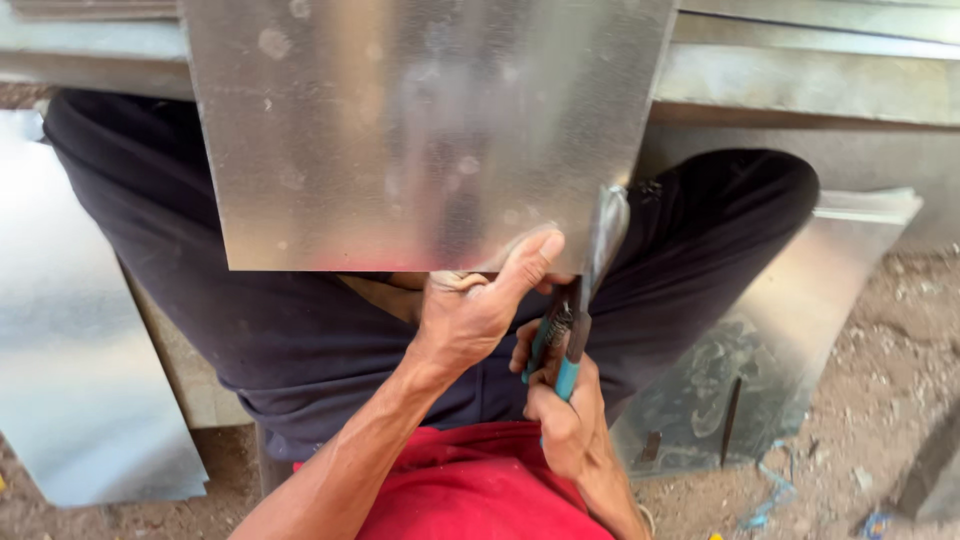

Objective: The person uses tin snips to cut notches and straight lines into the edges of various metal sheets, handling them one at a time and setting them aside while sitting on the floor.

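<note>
Galvanized sheet metal (420,130) is filling the upper middle of the head view, its top passing out of view at twelve o'clock, where a metal bench edge (800,80) is running across. Its lower edge is lying over the person's lap, across dark trousers (250,320). The left hand (470,305) is reaching up from six o'clock and gripping the sheet's lower edge near its lower right corner: the thumb is pressing flat on the shiny face, pointing toward one o'clock, while the other fingers are curling underneath, so the hand is closing on the sheet. Just at three o'clock from that hand, the right hand (562,420) is wrapping tight around the teal handles of tin snips (575,320), the fingers closing round both handles. The snips are pointing toward twelve o'clock, and their grey blades are meeting the sheet's right edge at its lower corner, where a narrow strip of metal is curling away from the edge. The two hands are lying close together, nearly touching. A red shirt (480,490) is showing at six o'clock. More cut sheet pieces are lying on the dirt ground (890,400): one flat piece (70,380) at nine o'clock, and one bent piece (760,350) at four o'clock, leaning beside the person's right knee.
</note>
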